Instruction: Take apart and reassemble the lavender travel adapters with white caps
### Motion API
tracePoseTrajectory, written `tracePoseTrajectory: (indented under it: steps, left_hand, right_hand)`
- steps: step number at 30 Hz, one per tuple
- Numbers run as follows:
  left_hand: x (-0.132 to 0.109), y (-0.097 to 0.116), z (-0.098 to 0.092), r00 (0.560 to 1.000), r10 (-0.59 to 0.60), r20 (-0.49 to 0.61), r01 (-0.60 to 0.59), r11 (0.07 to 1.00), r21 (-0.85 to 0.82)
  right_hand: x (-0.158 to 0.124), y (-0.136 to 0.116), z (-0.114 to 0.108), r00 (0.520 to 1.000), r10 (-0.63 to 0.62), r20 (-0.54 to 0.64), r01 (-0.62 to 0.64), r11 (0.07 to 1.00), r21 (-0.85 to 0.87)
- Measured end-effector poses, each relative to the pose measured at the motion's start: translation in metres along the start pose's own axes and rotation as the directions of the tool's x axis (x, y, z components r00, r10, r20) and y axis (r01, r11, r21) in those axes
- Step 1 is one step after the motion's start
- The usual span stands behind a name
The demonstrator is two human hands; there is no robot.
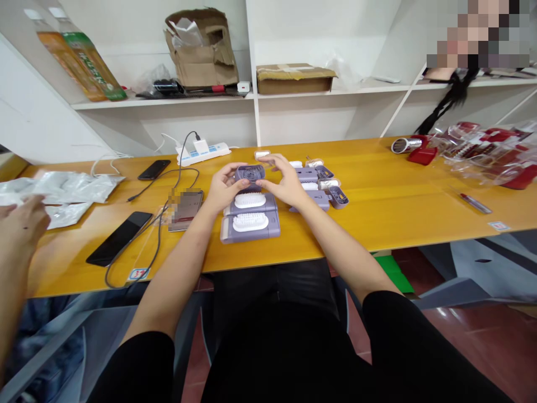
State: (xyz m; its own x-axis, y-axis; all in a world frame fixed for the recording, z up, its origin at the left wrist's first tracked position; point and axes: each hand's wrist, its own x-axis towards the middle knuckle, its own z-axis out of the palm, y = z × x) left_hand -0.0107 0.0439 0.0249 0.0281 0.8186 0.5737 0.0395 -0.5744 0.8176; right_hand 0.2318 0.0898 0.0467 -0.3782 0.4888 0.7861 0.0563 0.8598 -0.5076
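Note:
Between my two hands is a purple oval plastic housing (250, 173), its hollow inner side facing me. My left hand (226, 187) grips its left end with curled fingers and thumb. On the other end, the thumb and fingers of my right hand (287, 182) close around it. Just below lie two purple-grey brushes with clear ends, a nearer brush (250, 223) and a farther brush (250, 200), white bristles up. Right of my right hand are several purple housings (318, 200) and white brush heads (329, 183). A small clear-and-white part (263, 154) sits behind my hands.
On the left are a black phone (119, 238), a second phone (154, 169), a grey tablet-like device (187, 210), cables and a power strip (203, 153). Another person's hand (25, 221) touches white plastic packets (75, 187). Red-and-clear items (482, 148) and a pen (475, 203) lie right.

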Motion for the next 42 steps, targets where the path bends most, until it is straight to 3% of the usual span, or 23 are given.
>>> tracePoseTrajectory:
  steps: [8, 19, 31, 42]
  left_hand:
    - [-0.001, -0.002, -0.005, 0.993, -0.095, 0.076, 0.104, 0.987, -0.12]
    - [0.001, 0.004, 0.007, 0.975, -0.217, -0.041, 0.197, 0.937, -0.289]
    - [0.001, 0.004, 0.01, 0.965, -0.249, -0.08, 0.213, 0.927, -0.307]
    - [0.001, -0.004, 0.006, 0.981, -0.194, -0.032, 0.18, 0.952, -0.249]
  right_hand:
    - [-0.006, 0.001, 0.008, 0.996, 0.034, 0.081, -0.04, 0.997, 0.064]
    - [-0.006, -0.001, 0.013, 0.995, -0.029, 0.092, 0.026, 0.999, 0.031]
    - [-0.008, -0.001, 0.011, 0.993, -0.026, 0.118, 0.026, 1.0, -0.005]
    - [-0.006, -0.003, 0.01, 0.992, -0.066, 0.111, 0.067, 0.998, -0.003]
